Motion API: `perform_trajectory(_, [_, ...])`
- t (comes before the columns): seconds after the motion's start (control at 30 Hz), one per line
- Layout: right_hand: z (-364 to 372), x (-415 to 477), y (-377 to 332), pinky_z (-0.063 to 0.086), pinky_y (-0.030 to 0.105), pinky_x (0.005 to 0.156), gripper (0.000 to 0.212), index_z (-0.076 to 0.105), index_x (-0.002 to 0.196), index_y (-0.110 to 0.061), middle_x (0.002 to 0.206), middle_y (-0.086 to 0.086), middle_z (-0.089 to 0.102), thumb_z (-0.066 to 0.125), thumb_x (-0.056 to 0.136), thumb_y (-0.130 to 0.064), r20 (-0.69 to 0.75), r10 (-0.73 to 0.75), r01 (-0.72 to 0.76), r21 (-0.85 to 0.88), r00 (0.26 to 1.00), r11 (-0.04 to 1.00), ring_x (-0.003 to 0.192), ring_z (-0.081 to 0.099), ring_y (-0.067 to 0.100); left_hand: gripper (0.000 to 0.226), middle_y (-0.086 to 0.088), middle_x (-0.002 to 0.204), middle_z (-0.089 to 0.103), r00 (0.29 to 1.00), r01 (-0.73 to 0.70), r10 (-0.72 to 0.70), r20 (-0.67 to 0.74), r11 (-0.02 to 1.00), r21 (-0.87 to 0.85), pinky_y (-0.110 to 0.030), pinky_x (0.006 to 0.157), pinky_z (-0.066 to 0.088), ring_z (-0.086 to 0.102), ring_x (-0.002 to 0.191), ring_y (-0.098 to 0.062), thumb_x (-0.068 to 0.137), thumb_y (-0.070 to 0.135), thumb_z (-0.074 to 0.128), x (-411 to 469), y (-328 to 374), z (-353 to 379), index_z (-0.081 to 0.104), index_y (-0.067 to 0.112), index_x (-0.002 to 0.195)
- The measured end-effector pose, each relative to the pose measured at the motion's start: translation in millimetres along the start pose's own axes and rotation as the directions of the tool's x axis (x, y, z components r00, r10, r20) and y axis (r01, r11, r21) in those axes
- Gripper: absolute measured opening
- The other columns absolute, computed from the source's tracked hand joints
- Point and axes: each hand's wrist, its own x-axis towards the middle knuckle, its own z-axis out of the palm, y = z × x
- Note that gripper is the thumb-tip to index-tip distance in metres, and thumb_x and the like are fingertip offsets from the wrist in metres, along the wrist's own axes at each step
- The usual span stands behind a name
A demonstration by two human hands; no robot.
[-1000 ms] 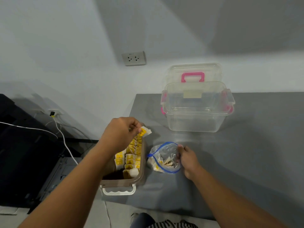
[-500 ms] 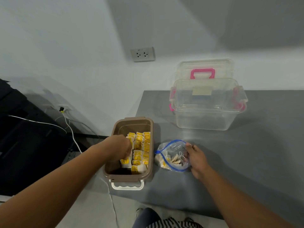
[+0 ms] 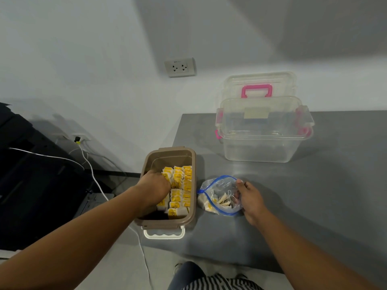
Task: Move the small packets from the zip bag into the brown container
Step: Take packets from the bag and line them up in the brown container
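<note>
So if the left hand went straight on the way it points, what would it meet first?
The left hand would meet the yellow packets in the brown container first; it seems to touch them.

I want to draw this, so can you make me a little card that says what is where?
left hand: down in the brown container, fingertips hidden
right hand: holds the zip bag by its mouth
brown container: at the table edge, rows of yellow packets inside
zip bag: right of the container, a few packets inside
clear box: farther back on the table
</note>
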Motion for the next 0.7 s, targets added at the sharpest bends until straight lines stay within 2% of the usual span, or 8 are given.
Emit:
perform_trajectory(0.1, [-0.7,1.6,1.3,0.057,0.048,0.086,0.031,0.064,0.107,-0.006,0.094,0.016,0.063,0.053,0.104,-0.035,0.014,-0.002,0.002,-0.011,1.000,1.000,0.086,0.060,0.029,0.025,0.001,0.103,0.070,1.000,0.018,-0.018,0.016,0.999,0.046,-0.037,0.098,0.036,0.061,0.102,-0.021,0.098,0.018,0.045,0.3,1.5,-0.2,0.070,0.020,0.097])
perform_trajectory(0.2, [-1.3,1.8,2.3,0.056,0.057,0.092,0.030,0.066,0.106,-0.010,0.098,0.021,0.066,0.054,0.103,-0.037,0.019,0.006,-0.006,-0.025,1.000,1.000,0.089,0.063,0.030,0.024,0.000,0.103,0.071,0.999,0.037,-0.039,0.024,0.996,0.086,-0.038,0.100,0.037,0.061,0.102,-0.022,0.099,0.017,0.045,-0.5,2.3,-4.2,0.069,0.019,0.099])
perform_trajectory(0.33, [-1.8,1.7,1.7,0.056,0.060,0.092,0.032,0.066,0.107,-0.008,0.107,0.031,0.066,0.054,0.103,-0.037,0.020,0.003,-0.003,-0.040,1.000,0.999,0.088,0.063,0.031,0.023,0.000,0.105,0.070,0.997,0.057,-0.062,0.048,0.994,0.095,-0.040,0.100,0.035,0.060,0.103,-0.022,0.098,0.015,0.046,-2.3,5.8,-11.1,0.068,0.020,0.100])
perform_trajectory(0.5, [-3.3,1.6,2.3,0.055,0.058,0.091,0.036,0.063,0.111,-0.001,0.092,0.017,0.063,0.056,0.102,-0.036,0.029,-0.007,0.008,-0.029,1.000,1.000,0.085,0.059,0.030,0.023,-0.001,0.103,0.069,0.997,0.058,-0.061,0.038,0.996,0.073,-0.040,0.099,0.036,0.060,0.102,-0.022,0.098,0.015,0.045,-4.4,5.8,-14.2,0.067,0.019,0.097])
perform_trajectory(0.63, [-6.0,-1.0,1.9,0.057,0.052,0.087,0.036,0.064,0.108,-0.005,0.091,0.015,0.065,0.054,0.103,-0.039,0.049,-0.009,0.012,-0.046,0.999,0.999,0.084,0.062,0.030,0.020,0.003,0.087,0.065,0.991,0.103,-0.109,-0.073,0.991,-0.081,-0.038,0.086,0.041,0.062,0.091,-0.021,0.097,0.022,0.048,-8.3,-2.5,-28.3,0.058,0.023,0.079])
perform_trajectory(0.7, [-7.4,-2.9,1.0,0.058,0.050,0.085,0.034,0.065,0.107,-0.007,0.092,0.011,0.070,0.053,0.103,-0.039,0.071,-0.006,0.009,-0.044,0.997,0.999,0.086,0.068,0.029,0.025,0.006,0.080,0.065,0.973,0.119,-0.154,-0.170,0.972,-0.202,-0.034,0.078,0.048,0.063,0.083,-0.018,0.098,0.031,0.049,-9.5,-6.4,-41.4,0.064,0.022,0.080])
